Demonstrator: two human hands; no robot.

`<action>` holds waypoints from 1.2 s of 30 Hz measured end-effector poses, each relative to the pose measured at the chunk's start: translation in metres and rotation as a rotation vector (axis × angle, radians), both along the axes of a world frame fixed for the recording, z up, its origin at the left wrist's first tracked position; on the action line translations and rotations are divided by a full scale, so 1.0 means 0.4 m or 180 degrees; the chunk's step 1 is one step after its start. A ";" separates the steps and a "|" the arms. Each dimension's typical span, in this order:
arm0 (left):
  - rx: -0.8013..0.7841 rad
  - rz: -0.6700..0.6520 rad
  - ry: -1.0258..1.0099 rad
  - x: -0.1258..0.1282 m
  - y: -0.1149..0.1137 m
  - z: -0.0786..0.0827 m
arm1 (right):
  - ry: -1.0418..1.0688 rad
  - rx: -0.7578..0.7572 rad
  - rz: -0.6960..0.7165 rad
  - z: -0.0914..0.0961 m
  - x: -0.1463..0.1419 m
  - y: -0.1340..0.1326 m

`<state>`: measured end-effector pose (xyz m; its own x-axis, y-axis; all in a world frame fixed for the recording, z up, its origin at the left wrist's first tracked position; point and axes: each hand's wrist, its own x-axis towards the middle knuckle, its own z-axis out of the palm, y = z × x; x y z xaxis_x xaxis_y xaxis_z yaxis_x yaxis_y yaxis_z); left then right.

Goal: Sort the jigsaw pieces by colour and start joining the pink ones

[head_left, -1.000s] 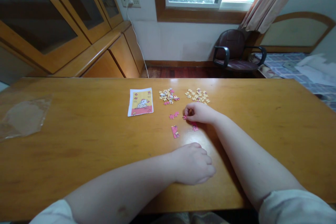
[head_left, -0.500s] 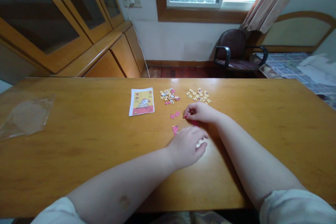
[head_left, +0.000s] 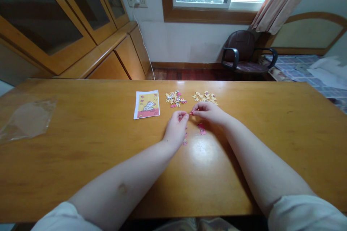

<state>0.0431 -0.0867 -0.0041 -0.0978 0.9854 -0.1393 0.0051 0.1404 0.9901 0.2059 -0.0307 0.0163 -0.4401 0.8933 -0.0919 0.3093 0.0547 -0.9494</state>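
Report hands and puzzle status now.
Right hand pinching a pink puzzle piece. Left hand fingertips together, above pink pieces. Loose pile and second pile just beyond hands.

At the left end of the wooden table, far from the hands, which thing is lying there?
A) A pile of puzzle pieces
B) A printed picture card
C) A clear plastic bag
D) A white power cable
C. A clear plastic bag lies flat near the left end of the honey-coloured wooden table, well away from the left hand and the right hand.
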 end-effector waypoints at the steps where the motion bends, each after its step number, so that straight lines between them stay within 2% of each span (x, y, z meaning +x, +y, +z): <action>1: -0.0004 -0.0058 -0.0018 -0.002 0.003 0.002 | -0.0049 0.0005 0.0009 0.000 -0.001 -0.001; 7: 0.0161 -0.0260 0.0164 -0.015 0.019 0.003 | 0.0094 -0.0096 0.0171 -0.007 -0.010 -0.004; 10: 0.0212 -0.0099 0.0074 -0.014 0.023 -0.006 | 0.0358 -0.0206 0.0096 -0.013 -0.012 -0.003; 13: 0.0217 0.0116 -0.0102 -0.005 0.018 -0.013 | 0.0461 -0.0019 -0.0023 -0.014 -0.011 -0.002; 16: 0.0157 -0.0097 -0.0219 0.000 0.007 -0.012 | 0.0466 0.0047 0.0136 -0.013 -0.012 -0.006; 17: 0.0172 -0.0227 -0.0166 -0.001 0.004 -0.008 | 0.0485 0.0026 0.0204 -0.012 -0.014 -0.008; 21: 0.0289 -0.0282 0.0408 -0.024 0.014 0.022 | 0.0518 0.0015 0.0236 -0.009 -0.027 -0.018; 27: 0.0092 -0.0344 0.0244 -0.060 0.045 0.075 | 0.0264 0.0483 -0.0074 0.006 -0.044 -0.030; 29: 0.0051 -0.0317 0.0193 -0.066 0.040 0.072 | 0.0070 0.0647 -0.0092 0.009 -0.050 -0.037; 36: 0.0317 -0.0109 0.0399 -0.101 -0.003 0.016 | -0.0641 0.1210 -0.0021 0.008 -0.075 -0.063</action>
<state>0.0028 -0.0879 0.0022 -0.0743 0.9968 -0.0297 0.1325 0.0393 0.9904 0.1759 -0.0558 0.0195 -0.4411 0.8829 0.1610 0.4879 0.3865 -0.7827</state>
